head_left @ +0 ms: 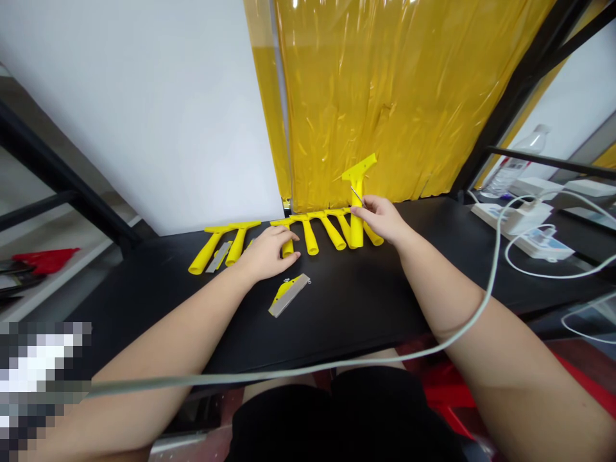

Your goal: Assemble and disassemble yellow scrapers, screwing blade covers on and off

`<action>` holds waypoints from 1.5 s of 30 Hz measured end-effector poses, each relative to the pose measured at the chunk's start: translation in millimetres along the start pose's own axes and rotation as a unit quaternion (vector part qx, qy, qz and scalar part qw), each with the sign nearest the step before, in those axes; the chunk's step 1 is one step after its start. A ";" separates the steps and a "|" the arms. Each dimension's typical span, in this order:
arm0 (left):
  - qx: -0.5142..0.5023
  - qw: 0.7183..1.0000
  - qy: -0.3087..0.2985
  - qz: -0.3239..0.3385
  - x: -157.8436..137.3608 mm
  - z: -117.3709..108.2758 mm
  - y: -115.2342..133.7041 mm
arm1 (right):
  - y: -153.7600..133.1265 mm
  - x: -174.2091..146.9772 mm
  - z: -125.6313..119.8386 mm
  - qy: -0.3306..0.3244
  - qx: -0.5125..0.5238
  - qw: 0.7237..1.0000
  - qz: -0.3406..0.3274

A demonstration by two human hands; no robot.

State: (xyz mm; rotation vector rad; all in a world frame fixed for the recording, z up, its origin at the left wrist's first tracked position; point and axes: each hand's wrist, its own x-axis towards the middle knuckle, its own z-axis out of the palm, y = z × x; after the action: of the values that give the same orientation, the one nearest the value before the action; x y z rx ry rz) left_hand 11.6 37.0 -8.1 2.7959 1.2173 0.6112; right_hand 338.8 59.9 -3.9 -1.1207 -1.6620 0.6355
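Observation:
My right hand (382, 218) is closed around a yellow scraper handle (357, 224), held upright with its wide T-shaped head at the top. A thin metal rod (357, 193) pokes out from the same fingers across the handle. Over another yellow handle (287, 249) in the row hovers my left hand (269, 251), thumb and fingers apart; whether it touches that handle I cannot tell. On the black table (337, 308), just in front of the left hand, lies a yellow scraper head with a grey blade (289, 295). Its small fasteners stick out at the edge.
Several yellow handles (310, 237) lie in a row along the back edge. Another bladed head (219, 256) rests between two handles on the left. A white cable (308, 371) crosses close before me. White power strips (539, 240) and a plastic bottle (514, 163) stand right.

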 end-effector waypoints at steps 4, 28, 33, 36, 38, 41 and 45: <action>-0.012 1.000 -0.008 0.001 -1.1 -0.1 -2.7 | 2.1 0.3 -2.3 0.002 -0.009 1.000 0.001; -0.209 0.973 0.095 0.015 -9.6 -14.2 43.1 | -55.6 -35.5 23.4 -0.262 0.149 0.951 0.064; -0.479 0.876 0.053 -0.039 -9.8 -3.7 68.0 | -64.9 -45.4 55.1 -0.250 0.204 0.946 0.031; -0.518 0.850 0.028 -0.092 -9.9 -3.3 72.0 | -67.3 -48.5 64.2 -0.266 0.228 0.936 0.020; -0.521 0.847 0.006 -0.106 -10.2 -6.3 71.6 | -68.1 -49.1 63.4 -0.285 0.234 0.929 0.021; -0.531 0.838 0.010 -0.127 -9.1 -12.5 68.4 | -67.7 -47.9 53.0 -0.323 0.232 0.917 0.037; -0.569 0.792 0.054 -0.216 -3.9 -19.0 57.9 | -63.4 -43.4 31.7 -0.358 0.109 0.926 0.055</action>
State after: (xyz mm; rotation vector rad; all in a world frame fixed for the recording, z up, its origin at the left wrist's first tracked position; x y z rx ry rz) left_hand 42.6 -8.3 18.6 1.4418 0.9326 1.0048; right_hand 289.3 -3.4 17.3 -0.8655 -2.0659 1.3916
